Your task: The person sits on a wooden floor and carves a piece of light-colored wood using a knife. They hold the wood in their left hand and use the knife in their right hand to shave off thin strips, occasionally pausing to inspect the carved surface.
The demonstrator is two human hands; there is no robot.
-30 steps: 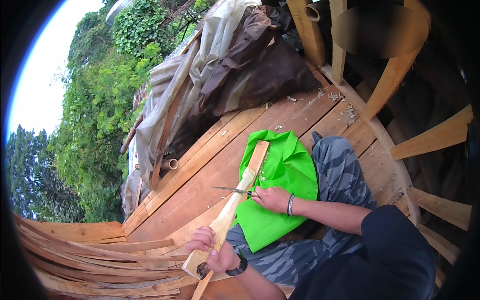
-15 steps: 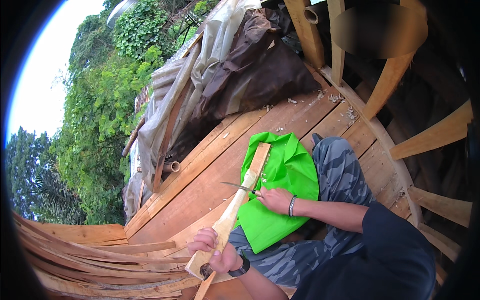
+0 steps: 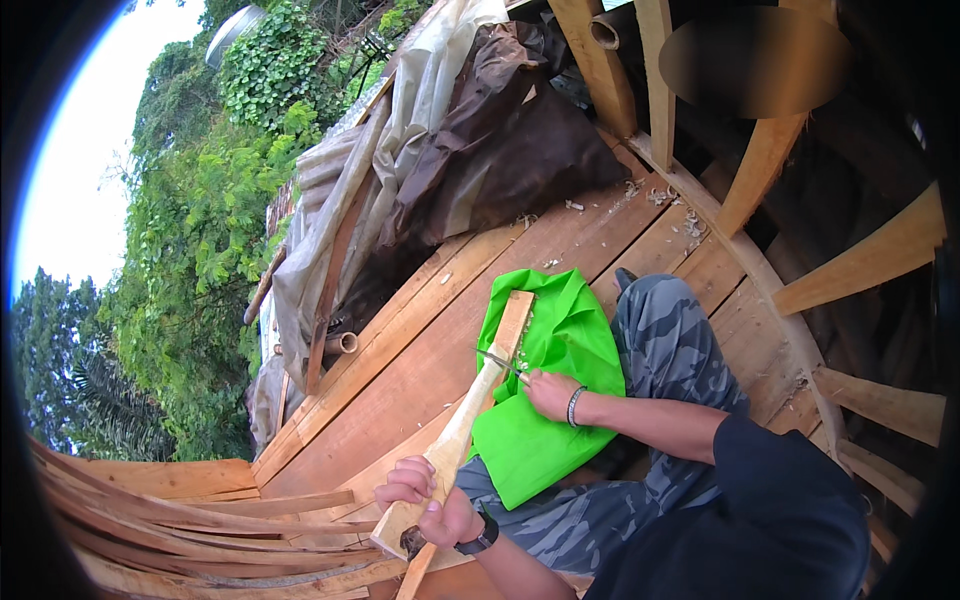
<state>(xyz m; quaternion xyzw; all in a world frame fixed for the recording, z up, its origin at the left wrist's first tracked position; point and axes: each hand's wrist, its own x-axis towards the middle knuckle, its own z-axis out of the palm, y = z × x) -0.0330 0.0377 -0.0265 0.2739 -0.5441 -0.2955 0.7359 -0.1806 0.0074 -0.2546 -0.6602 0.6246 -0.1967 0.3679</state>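
Observation:
My left hand [image 3: 432, 500] is wrapped round the wide lower end of a long pale piece of wood [image 3: 455, 432]. The wood slants up and away to the right, and its squared far end lies over a bright green cloth [image 3: 550, 430] across my lap. In my right hand [image 3: 552, 394] is the handle of a knife [image 3: 500, 361], the fingers closed round it. The thin dark blade lies across the narrow part of the wood. Small shavings dot the cloth beside the wood's far end.
Wooden planks [image 3: 370, 415] form the floor, with curled shavings [image 3: 690, 222] at the far right. Upright wooden ribs [image 3: 860, 255] stand along the right. Long thin wood strips [image 3: 200, 540] lie at lower left. Brown and grey tarpaulins [image 3: 510, 150] are heaped beyond, near a pipe end [image 3: 342, 343].
The knife has moved a little up along the wood, toward its far end, with its blade turned. My left hand keeps its grip in the same place.

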